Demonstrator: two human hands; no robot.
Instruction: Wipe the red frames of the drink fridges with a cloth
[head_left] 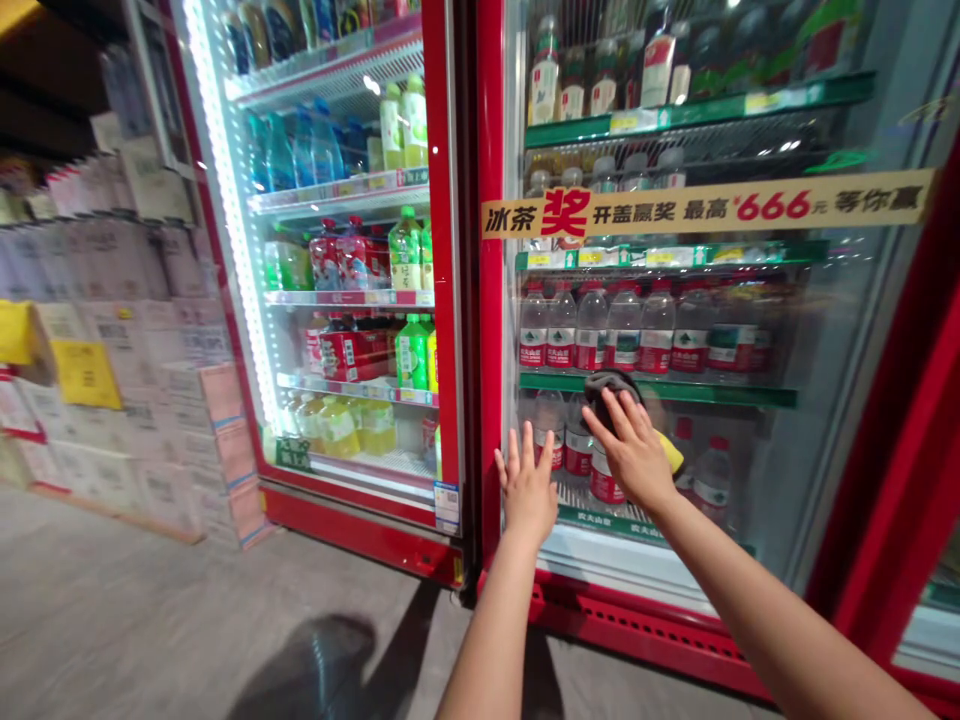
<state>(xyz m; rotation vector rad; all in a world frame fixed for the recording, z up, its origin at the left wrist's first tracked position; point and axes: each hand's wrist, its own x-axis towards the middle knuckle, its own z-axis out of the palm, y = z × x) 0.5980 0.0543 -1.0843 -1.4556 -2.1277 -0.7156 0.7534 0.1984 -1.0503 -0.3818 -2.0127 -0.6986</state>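
My left hand [528, 490] lies with spread fingers against the lower left part of a glass fridge door [810, 470], near its red frame [491, 300]. To its right, my right hand [634, 450] presses a dark grey cloth [611, 385] on the same glass, fingers over it. Something yellow [670, 453] shows beside that hand; whether it belongs to the cloth I cannot tell. Behind the glass stand water bottles with red labels [624, 330]. A beige banner with Chinese lettering [660, 212] crosses the door above both hands.
A second lit drinks fridge [442, 250] stands left of this one. Stacked cartons [142, 400] with a yellow sign [86, 374] line the far left. Grey floor [187, 610] lies below, with shadows on it. Another red frame [900, 500] rises at the right.
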